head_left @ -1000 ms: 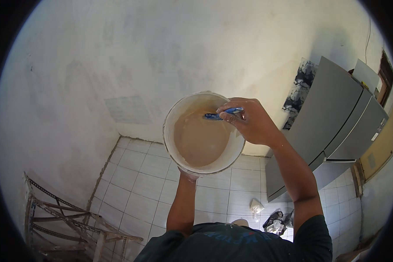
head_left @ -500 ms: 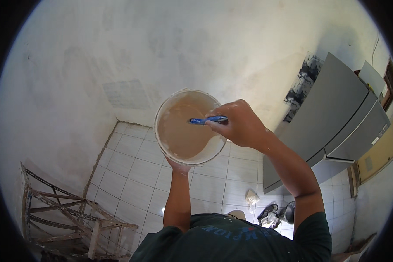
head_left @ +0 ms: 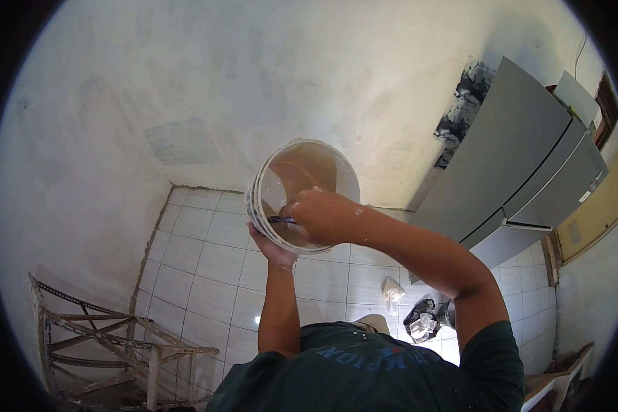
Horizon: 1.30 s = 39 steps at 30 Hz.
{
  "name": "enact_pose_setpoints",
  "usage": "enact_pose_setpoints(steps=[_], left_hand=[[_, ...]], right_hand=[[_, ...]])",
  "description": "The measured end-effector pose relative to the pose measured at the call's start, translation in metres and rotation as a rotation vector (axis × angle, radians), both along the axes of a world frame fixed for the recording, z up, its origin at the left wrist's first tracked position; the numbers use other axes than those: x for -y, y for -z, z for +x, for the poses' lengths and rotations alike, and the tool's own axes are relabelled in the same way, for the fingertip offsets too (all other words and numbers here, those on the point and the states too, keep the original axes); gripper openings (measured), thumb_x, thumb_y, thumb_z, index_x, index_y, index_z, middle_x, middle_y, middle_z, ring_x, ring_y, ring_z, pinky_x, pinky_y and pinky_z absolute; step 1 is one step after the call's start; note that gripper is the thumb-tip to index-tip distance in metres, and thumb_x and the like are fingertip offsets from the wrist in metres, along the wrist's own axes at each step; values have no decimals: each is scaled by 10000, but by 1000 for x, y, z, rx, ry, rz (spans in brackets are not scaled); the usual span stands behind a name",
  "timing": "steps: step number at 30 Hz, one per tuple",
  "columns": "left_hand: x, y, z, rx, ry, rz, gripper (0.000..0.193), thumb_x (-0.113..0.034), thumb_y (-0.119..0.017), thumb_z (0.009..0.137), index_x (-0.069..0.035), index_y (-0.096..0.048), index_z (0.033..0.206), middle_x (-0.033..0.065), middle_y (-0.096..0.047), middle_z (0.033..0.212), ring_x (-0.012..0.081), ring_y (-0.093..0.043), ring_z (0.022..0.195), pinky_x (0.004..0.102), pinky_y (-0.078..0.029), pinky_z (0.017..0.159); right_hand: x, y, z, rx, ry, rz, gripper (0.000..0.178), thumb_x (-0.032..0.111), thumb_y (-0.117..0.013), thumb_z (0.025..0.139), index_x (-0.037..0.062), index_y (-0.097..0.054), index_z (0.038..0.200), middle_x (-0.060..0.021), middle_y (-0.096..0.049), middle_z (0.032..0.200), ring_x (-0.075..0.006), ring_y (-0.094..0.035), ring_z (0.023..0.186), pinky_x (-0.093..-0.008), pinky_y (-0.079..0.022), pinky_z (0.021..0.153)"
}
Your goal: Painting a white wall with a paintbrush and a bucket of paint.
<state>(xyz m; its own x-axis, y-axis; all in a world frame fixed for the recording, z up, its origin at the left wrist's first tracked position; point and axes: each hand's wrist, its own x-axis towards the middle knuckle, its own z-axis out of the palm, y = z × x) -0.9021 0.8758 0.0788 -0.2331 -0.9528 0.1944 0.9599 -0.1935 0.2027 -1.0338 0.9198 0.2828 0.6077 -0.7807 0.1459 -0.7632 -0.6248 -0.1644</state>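
Observation:
A round white bucket (head_left: 349, 180) is held out before me, tilted, with thin brownish-beige liquid (head_left: 307, 168) inside. My left hand (head_left: 275, 250) supports it at the near left, fingers against its outer side and underneath. My right hand (head_left: 325, 217) reaches over the mouth, closed on a slim tool with a blue handle (head_left: 279, 220). Only part of that handle shows beside the fingers; its working end is hidden, so its kind cannot be told. Pale splashes mark the right hand and forearm.
A grey refrigerator (head_left: 505, 147) stands at the right by the patchy whitish wall (head_left: 254, 82). At lower left is a stained angle-metal and wood frame (head_left: 103, 318). A pale bag (head_left: 392, 291) and a dark plastic bag (head_left: 422, 320) lie on the tiled floor (head_left: 202, 288).
My right hand has swung left and nearer across the bucket with the tool. The bucket has tipped, its liquid now lying toward the far side, and more of my left hand shows.

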Motion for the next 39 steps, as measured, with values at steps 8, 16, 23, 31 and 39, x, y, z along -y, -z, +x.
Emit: enact_pose_setpoints(steps=[8,16,23,31,39], left_hand=[[5,28,-15,-28,65,39,759,-655,-438,976,-128,-406,1521,138,-458,1514,336,-483,1356,518,-445,1108],[-4,25,-15,-8,203,-24,714,-618,-424,1001,-125,-404,1517,137,-455,1509,337,-483,1357,540,-455,1099],[9,41,-7,22,82,83,725,-633,-410,994,-134,-415,1520,125,-443,1534,341,-462,1374,531,-434,1110],[4,10,-9,-40,220,81,809,-726,-380,957,-205,-340,1574,88,-345,1609,328,-358,1452,532,-300,1199],[1,30,-19,62,134,2,739,-685,-371,986,-203,-377,1546,72,-402,1559,299,-417,1414,482,-402,1142]], right_hand=[[7,-12,-19,274,252,-70,228,194,-633,949,18,-731,1056,-220,-715,946,-394,-662,929,-481,-525,884],[-7,14,-16,-31,-24,105,212,190,-645,942,28,-750,1030,-208,-718,893,-388,-674,927,-488,-525,863],[0,-20,-14,90,213,-11,219,190,-647,927,-2,-753,926,-220,-708,824,-404,-682,805,-490,-550,783],[-3,13,-8,197,435,226,278,206,-665,903,-65,-729,894,-255,-695,776,-360,-687,705,-431,-574,742],[-18,0,-17,467,425,72,228,175,-690,908,-13,-755,1018,-210,-707,810,-335,-682,732,-397,-560,758]])
